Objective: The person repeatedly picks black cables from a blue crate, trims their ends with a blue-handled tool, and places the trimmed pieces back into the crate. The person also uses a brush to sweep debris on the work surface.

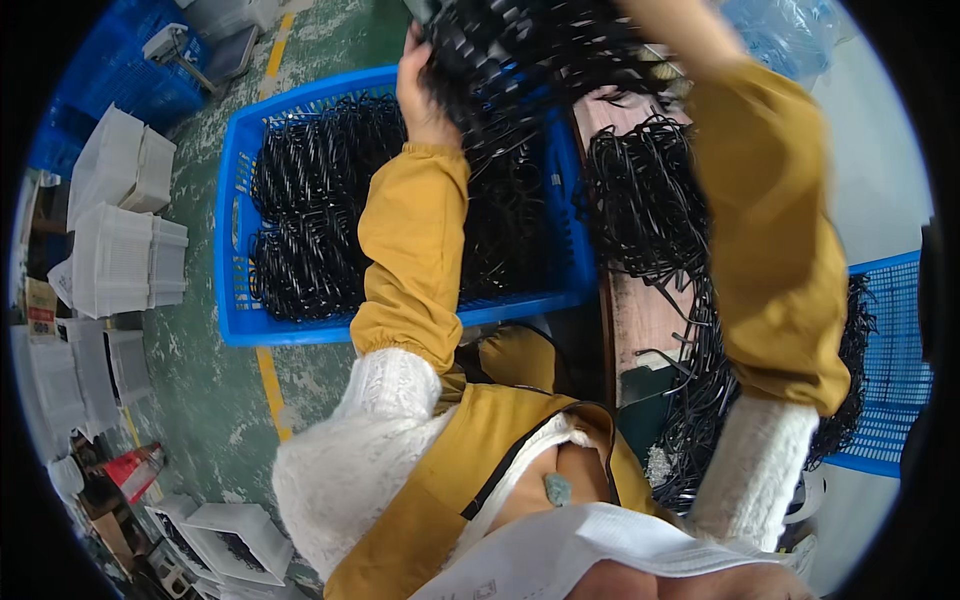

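Up at the top edge, a bundle of thin glossy black strips point(540, 50) hangs over the far right part of a blue plastic basket point(290, 335). My left hand point(422, 95) grips the bundle's left side, its fingers partly behind the strips. At the bundle's right end is my right hand point(675, 25), smeared by motion and cut off by the frame, so its fingers do not show. Inside the basket, more black strips point(310, 210) lie in packed rows. Right of it, a tangled heap of black strips point(645, 190) rests on a pinkish work table point(640, 310).
Another blue basket point(890, 350) with black strips stands at the right. Clear plastic bags point(785, 35) lie at the upper right. White crates point(120, 260) are stacked along the left, on a green floor point(205, 390) with yellow lines. A scale point(185, 55) stands at the upper left.
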`<action>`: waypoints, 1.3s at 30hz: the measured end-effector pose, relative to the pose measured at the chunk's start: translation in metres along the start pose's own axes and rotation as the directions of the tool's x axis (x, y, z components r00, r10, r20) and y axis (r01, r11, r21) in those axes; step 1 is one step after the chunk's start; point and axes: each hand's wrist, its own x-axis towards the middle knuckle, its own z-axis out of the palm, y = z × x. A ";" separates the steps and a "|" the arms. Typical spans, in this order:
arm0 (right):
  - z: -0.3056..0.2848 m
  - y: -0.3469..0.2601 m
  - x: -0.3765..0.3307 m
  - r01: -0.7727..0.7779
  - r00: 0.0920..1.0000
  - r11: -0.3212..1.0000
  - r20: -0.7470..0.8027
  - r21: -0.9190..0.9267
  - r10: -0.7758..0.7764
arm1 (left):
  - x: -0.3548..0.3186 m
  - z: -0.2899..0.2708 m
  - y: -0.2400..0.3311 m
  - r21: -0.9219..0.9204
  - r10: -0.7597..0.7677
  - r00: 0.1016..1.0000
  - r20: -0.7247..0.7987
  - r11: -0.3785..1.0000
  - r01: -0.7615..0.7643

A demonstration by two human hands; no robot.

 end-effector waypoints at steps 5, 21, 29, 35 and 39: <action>0.180 0.028 0.029 -0.217 0.964 0.924 0.083 -0.314 0.254 | -0.011 -0.134 -0.039 -0.253 -0.291 0.832 -0.473 0.949 0.188; 0.261 0.127 -0.043 -0.305 0.928 0.925 -0.147 0.227 0.342 | 0.008 -0.187 -0.033 0.924 0.046 0.969 -0.242 0.315 0.215; 0.233 0.111 -0.018 -0.329 0.942 0.857 0.195 0.396 0.272 | 0.004 -0.165 -0.023 0.687 -0.036 0.948 -0.317 0.681 0.255; 0.178 0.014 -0.068 -0.085 0.996 0.944 0.057 0.319 0.070 | -0.043 -0.104 0.064 0.497 -0.007 0.972 -0.235 0.859 0.126; 0.223 -0.042 -0.109 -0.186 0.981 0.867 0.137 0.463 0.137 | -0.089 -0.122 0.154 0.606 0.082 0.938 -0.337 0.781 0.150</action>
